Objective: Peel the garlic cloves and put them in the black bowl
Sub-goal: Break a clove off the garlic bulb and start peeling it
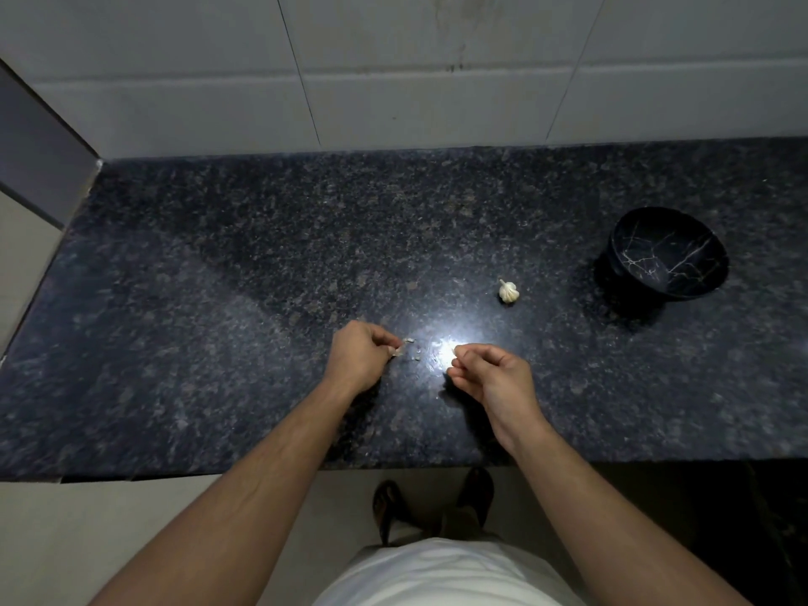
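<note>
On the dark speckled granite counter (pixel 218 299), both hands work near the front edge, close together but apart. Left hand (pixel 360 354) has fingers curled, pinching a scrap of papery garlic skin (pixel 395 352) at its fingertips; a few more skin bits (pixel 411 343) lie on the counter just beside it. Right hand (pixel 492 373) is curled too, thumb and forefinger pinching a small pale garlic clove (pixel 454 351), partly washed out by a bright light glare on the stone, so whether it is fully peeled cannot be told. Garlic bulb (pixel 508 292) sits alone on the counter, beyond the right hand, between the hands and the black bowl (pixel 669 255). Bowl with thin pale veining stands upright at far right, well apart from both hands; inside looks dark, contents not readable. White tiled wall (pixel 415 80) behind the counter.
</note>
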